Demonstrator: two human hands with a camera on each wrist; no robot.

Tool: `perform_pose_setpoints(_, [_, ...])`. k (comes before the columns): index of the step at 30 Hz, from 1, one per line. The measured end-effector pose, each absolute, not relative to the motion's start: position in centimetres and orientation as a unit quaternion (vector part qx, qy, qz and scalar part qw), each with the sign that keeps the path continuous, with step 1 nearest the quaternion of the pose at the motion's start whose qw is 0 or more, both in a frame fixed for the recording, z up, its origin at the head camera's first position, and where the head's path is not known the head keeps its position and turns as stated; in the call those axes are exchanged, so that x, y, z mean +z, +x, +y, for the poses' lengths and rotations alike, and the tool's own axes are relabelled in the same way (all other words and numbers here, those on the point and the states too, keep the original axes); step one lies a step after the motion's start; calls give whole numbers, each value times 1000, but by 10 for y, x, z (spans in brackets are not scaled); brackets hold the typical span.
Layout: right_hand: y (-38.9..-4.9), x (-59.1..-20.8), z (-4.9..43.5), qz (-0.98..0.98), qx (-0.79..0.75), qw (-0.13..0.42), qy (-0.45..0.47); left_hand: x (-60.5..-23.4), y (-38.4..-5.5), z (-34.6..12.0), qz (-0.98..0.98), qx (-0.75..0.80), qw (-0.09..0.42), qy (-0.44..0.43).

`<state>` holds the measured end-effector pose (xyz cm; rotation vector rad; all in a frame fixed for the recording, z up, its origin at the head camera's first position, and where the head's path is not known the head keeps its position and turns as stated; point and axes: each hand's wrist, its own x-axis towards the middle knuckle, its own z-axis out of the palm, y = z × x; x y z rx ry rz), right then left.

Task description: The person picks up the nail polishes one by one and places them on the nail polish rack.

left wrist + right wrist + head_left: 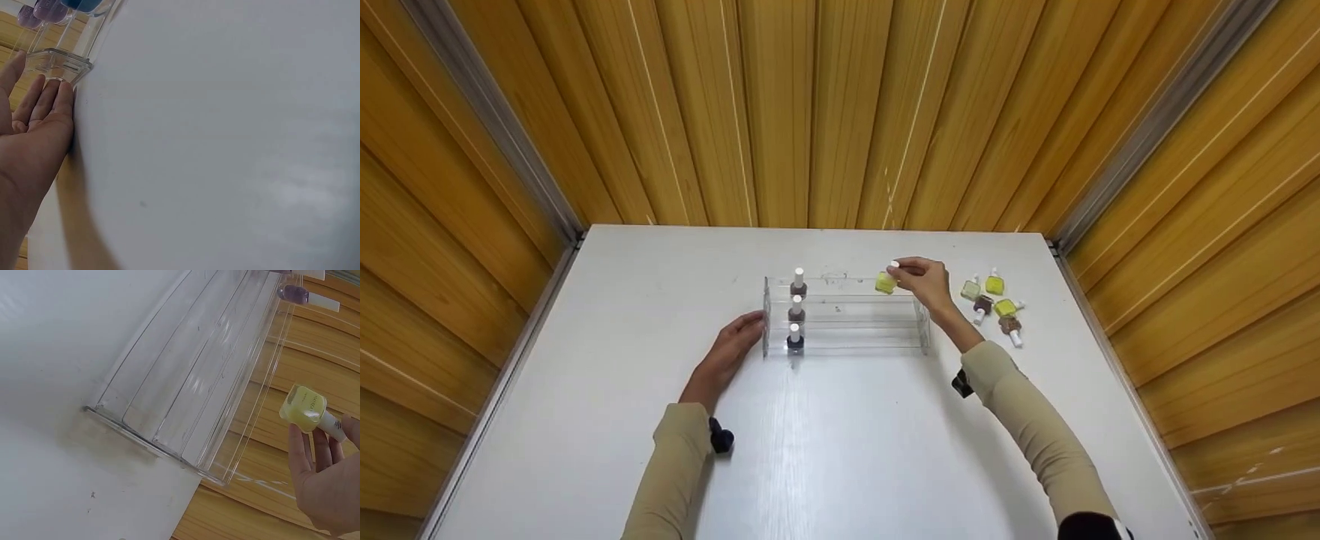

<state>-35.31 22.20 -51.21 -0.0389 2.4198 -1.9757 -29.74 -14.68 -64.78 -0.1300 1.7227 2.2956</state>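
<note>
A clear tiered acrylic rack (pixel 855 330) stands on the white table. Three dark nail polish bottles with white caps, at the back (pixel 799 288), middle (pixel 796 309) and front (pixel 795 342), stand upright along its left end. My left hand (pixel 731 343) rests with fingertips at the rack's left end panel (pixel 62 59), fingers fairly straight. By its white cap, my right hand (pixel 924 283) pinches a yellow nail polish bottle (pixel 306 408). That bottle is tilted and held above the back tier, towards the rack's right end.
Right of the rack lie several loose bottles: a pale green one (pixel 970 289), two yellow ones (pixel 994 285) (pixel 1005 307), a dark one (pixel 982 303) and a brown one (pixel 1009 324). Wood-patterned panels (pixel 847 112) enclose the table's back and sides.
</note>
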Motion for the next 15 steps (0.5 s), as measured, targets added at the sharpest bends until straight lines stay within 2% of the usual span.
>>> perform_pose_setpoints(6, [-358, -518, 206, 794, -607, -2, -33, -647, -298, -148, 603, 785, 135, -48])
perform_pose_setpoints(15, [-369, -532, 185, 847, -518, -38, -116, -648, -299, -148, 609, 779, 141, -53])
